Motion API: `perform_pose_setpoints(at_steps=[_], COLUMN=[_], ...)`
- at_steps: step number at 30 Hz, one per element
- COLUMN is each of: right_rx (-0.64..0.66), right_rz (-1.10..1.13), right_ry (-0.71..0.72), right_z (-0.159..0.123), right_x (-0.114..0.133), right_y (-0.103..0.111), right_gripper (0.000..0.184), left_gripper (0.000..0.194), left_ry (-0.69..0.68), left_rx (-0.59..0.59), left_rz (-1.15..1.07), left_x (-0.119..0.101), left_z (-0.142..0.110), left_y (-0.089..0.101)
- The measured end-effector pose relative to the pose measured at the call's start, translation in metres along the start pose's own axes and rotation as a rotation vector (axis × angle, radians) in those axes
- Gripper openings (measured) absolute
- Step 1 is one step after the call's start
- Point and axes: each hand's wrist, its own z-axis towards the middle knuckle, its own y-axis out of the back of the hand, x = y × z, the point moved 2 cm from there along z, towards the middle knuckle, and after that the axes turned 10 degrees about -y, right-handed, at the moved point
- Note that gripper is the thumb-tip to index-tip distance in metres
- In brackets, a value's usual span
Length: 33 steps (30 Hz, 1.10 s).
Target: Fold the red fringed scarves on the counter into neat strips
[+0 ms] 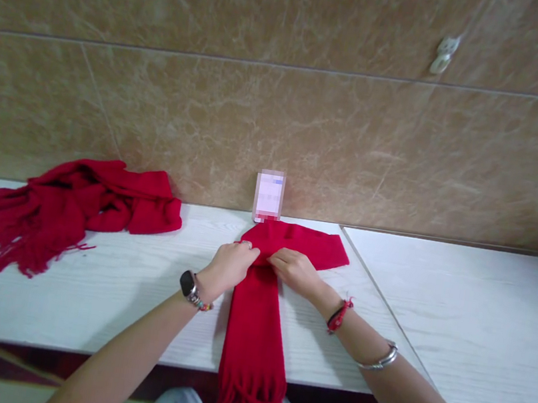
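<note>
A red scarf (257, 328) lies on the white table in front of me. Its fringed end hangs over the front edge, and another stretch of it crosses to the right at the top. My left hand (233, 265) is closed on the scarf's left side, near where the two stretches meet. Just to the right, my right hand (296, 271) pinches the same fold of fabric. The fingertips of both hands are close together, partly hidden by the knuckles and cloth.
A second red scarf (132, 201) lies crumpled at the left, against the tiled wall (161, 111). Behind my scarf, a blurred white and pink upright object (268, 195) leans at the wall. The white table (475, 313) has a seam on the right. A small hook (445, 55) is on the wall.
</note>
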Motion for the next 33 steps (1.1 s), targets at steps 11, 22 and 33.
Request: perform_pose_setpoints(at_steps=[11, 22, 33], right_rx=[-0.163, 0.028, 0.054], right_rz=[-0.123, 0.356, 0.187], right_ry=[0.044, -0.043, -0.465], right_z=[0.0, -0.013, -0.01], right_x=[0.006, -0.011, -0.031], right_y=[0.006, 0.019, -0.013], right_gripper=[0.027, 0.019, 0.055], left_gripper=[0.028, 0.017, 0.055], left_ry=[-0.017, -0.373, -0.007], left_rx=[-0.015, 0.126, -0.079], left_rz=[-0.026, -0.546, -0.434], left_x=[0.0, 0.039, 0.019], left_z=[0.001, -0.001, 0.013], left_y=[-0.006, -0.015, -0.048])
